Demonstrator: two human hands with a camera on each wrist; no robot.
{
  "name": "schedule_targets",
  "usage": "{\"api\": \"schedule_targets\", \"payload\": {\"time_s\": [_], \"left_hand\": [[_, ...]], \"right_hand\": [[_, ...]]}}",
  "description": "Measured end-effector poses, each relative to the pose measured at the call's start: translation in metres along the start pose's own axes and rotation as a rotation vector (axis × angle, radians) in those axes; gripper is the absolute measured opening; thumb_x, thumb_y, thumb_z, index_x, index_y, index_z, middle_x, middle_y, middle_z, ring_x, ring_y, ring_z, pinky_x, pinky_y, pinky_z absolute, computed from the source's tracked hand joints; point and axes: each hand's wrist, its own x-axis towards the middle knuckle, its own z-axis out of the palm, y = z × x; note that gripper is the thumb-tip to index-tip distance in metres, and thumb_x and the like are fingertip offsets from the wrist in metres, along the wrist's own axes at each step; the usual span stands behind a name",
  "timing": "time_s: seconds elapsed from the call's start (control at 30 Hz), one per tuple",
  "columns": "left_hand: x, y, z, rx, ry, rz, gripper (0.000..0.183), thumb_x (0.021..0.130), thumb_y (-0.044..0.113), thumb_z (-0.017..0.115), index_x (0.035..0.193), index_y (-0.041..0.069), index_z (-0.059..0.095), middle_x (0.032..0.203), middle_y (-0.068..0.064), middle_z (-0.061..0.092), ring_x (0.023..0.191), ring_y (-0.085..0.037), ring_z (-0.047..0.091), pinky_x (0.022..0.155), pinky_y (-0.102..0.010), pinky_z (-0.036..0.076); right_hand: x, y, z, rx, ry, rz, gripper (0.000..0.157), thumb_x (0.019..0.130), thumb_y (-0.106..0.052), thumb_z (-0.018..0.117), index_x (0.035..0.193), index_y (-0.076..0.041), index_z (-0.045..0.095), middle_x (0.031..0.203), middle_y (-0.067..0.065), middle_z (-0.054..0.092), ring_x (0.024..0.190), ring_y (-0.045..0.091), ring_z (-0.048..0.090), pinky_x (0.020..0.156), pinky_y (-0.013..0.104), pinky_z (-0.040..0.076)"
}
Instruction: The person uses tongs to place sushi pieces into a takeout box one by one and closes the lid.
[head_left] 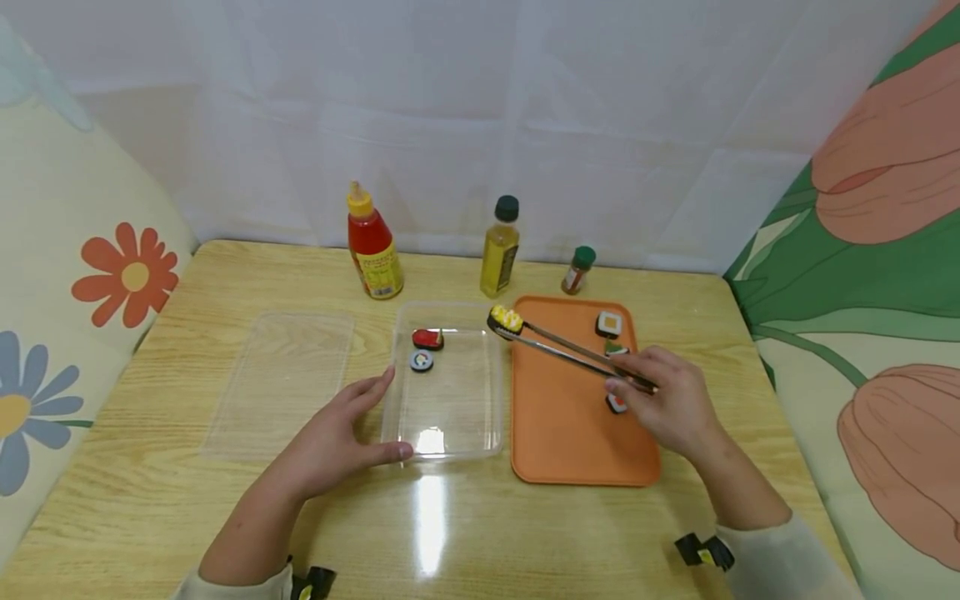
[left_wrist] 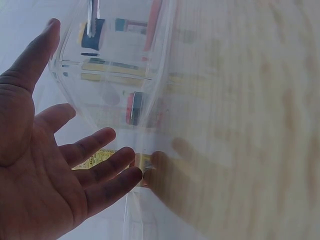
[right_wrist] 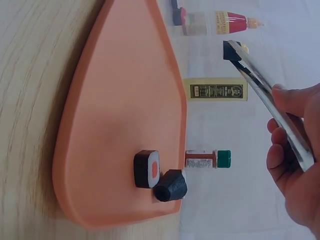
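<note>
My right hand (head_left: 667, 404) grips metal tongs (head_left: 570, 348), whose tips pinch a toy sushi piece with a yellow corn-like top (head_left: 506, 320). That piece hangs between the clear plastic box (head_left: 450, 408) and the orange tray (head_left: 562, 450); its dark side (right_wrist: 231, 51) shows in the right wrist view. At the box's left side is my left hand (head_left: 345, 433), fingers spread and thumb by the near corner; in the left wrist view its palm (left_wrist: 45, 175) faces the box. Inside the box lie a red-topped sushi piece (head_left: 427, 339) and a round sushi roll (head_left: 422, 361).
On the tray are a square roll (head_left: 609, 324), a green-topped piece (head_left: 615, 347) and a red-centred roll (head_left: 617, 403), partly behind my right hand. A clear lid (head_left: 285, 383) lies left. Behind stand a red sauce bottle (head_left: 375, 254), an oil bottle (head_left: 500, 250) and a spice jar (head_left: 577, 271).
</note>
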Motion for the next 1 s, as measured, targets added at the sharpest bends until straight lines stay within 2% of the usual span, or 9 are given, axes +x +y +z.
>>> {"api": "schedule_targets", "payload": {"time_s": [0.23,0.47,0.7,1.0], "left_hand": [[0.0,-0.001,-0.001,0.006,0.004,0.004,0.113,0.077,0.065,0.083,0.166,0.025,0.026,0.162,-0.018,0.034,0.144,-0.05,0.036,0.112,-0.071,0.033],[0.0,-0.001,0.0,-0.002,0.003,0.007,0.114,0.077,0.067,0.082,0.166,0.025,0.026,0.162,-0.017,0.034,0.145,-0.05,0.036,0.111,-0.071,0.033],[-0.001,-0.001,0.0,-0.008,0.004,0.004,0.111,0.079,0.06,0.085,0.166,0.026,0.026,0.162,-0.017,0.034,0.145,-0.05,0.036,0.112,-0.072,0.032],[-0.002,-0.003,0.001,-0.023,0.009,0.014,0.112,0.078,0.062,0.084,0.166,0.026,0.026,0.162,-0.016,0.034,0.145,-0.049,0.036,0.112,-0.071,0.032]], "right_hand": [[0.004,-0.008,0.007,0.029,-0.042,-0.011,0.033,0.08,-0.004,0.09,0.111,-0.006,0.081,0.09,0.001,0.07,0.068,0.008,0.052,0.056,0.015,0.041],[0.005,-0.015,0.018,0.072,-0.083,-0.031,0.028,0.082,-0.007,0.089,0.109,-0.007,0.081,0.087,-0.004,0.067,0.065,0.006,0.049,0.053,0.018,0.042],[0.007,-0.022,0.028,0.1,-0.129,-0.046,0.029,0.084,-0.01,0.087,0.112,-0.008,0.08,0.086,-0.005,0.064,0.064,0.005,0.047,0.052,0.02,0.042],[0.007,-0.026,0.037,0.119,-0.187,-0.043,0.029,0.086,-0.015,0.087,0.114,-0.009,0.08,0.092,-0.003,0.067,0.067,0.005,0.049,0.053,0.022,0.044]]}}
